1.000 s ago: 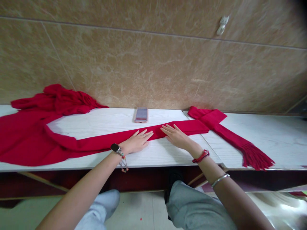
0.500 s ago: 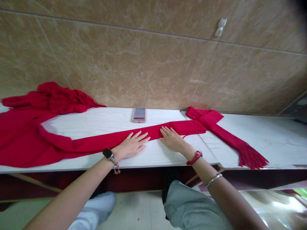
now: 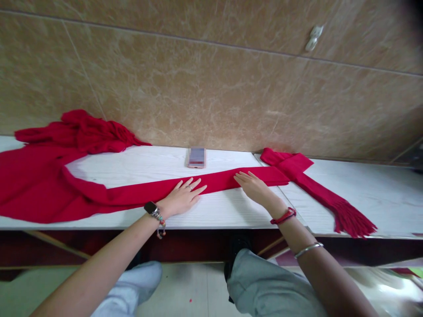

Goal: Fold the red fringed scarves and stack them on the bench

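Observation:
A long red scarf (image 3: 218, 181) lies folded into a narrow band across the white table, spreading out wide at the left. My left hand (image 3: 181, 196) rests flat on the band, fingers spread. Farther right, my right hand (image 3: 254, 187) is over the same band with its fingers extended and fairly close together; whether it presses on the cloth I cannot tell. Just beyond the band's right end lies another folded red scarf (image 3: 297, 169), its fringe (image 3: 355, 218) pointing toward the front edge.
A phone (image 3: 197, 158) lies behind the band, near the tiled wall (image 3: 211, 97). Bunched red cloth (image 3: 86, 134) is heaped against the wall at the left. The white tabletop (image 3: 205, 213) has a seam at the right, and its front edge runs close to my legs.
My right hand has slid to the right along the band and its fingers have drawn closer together. My left hand stays in nearly the same place. The view has shifted slightly.

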Demonstrator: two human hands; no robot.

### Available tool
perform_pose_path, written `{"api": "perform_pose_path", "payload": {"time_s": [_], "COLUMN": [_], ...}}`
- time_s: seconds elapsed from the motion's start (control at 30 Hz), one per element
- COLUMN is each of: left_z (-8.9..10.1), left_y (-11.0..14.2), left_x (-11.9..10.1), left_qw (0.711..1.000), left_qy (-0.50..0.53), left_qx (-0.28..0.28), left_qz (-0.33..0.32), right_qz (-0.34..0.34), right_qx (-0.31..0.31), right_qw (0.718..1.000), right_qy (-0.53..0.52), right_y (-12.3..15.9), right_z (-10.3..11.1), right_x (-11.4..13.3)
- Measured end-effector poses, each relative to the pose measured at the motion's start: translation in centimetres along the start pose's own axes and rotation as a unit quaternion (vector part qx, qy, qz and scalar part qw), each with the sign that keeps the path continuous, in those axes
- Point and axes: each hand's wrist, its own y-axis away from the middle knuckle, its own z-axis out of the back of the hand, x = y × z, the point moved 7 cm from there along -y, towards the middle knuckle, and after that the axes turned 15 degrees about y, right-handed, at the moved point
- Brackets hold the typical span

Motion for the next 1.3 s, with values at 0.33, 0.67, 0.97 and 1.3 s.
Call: {"api": "perform_pose_path", "payload": {"time_s": [0.33,0.67,0.97,1.3], "left_z": [1.2,-1.5,-1.4,-0.9], "left_y": [-2.4,-5.1,-4.8,-4.1], "left_x": [-2.6,-3.6,-3.7,-3.2], "left_qw": [0.995,0.999,0.999,0.999], "left_qy": [-0.033,0.03,0.027,0.037], "left_qx": [-0.089,0.009,0.001,0.003], "left_qz": [-0.01,-0.041,-0.025,0.003], "right_qz": [-0.006,-0.01,-0.017,-0.053], "right_qx": [-0.029,-0.109,-0.059,-0.122], "right_qw": [0.999,0.992,0.997,0.987], "right_qy": [-0.019,-0.057,-0.042,-0.087], "right_y": [0.2,0.2,0.2,0.4], "right_z": [-0.8,-0.8,-1.7,-0.7], "right_x": [-0.9,-1.3,-1.7,-3.5]}}
